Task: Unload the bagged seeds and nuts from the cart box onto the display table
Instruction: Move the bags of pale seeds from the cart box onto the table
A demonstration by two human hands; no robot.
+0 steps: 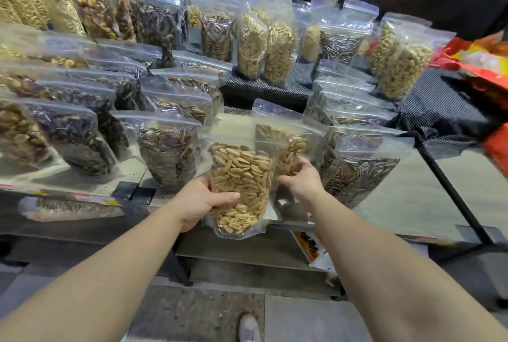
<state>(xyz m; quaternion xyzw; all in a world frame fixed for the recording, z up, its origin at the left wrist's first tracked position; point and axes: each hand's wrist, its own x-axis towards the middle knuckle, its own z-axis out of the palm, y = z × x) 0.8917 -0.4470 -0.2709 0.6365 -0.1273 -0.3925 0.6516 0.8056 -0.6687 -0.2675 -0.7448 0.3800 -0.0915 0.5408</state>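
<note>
My left hand grips a clear zip bag of pale tan seeds by its lower left side and holds it upright at the front edge of the display table. My right hand reaches just behind that bag, its fingers curled round the lower part of a second bag of the same pale seeds that stands on the table. The cart box is out of view.
Rows of clear bags fill the table: striped sunflower seeds to the right, dark seeds to the left, peanuts at the back right. A black mesh cloth and red packets lie at the right. A black leg crosses there.
</note>
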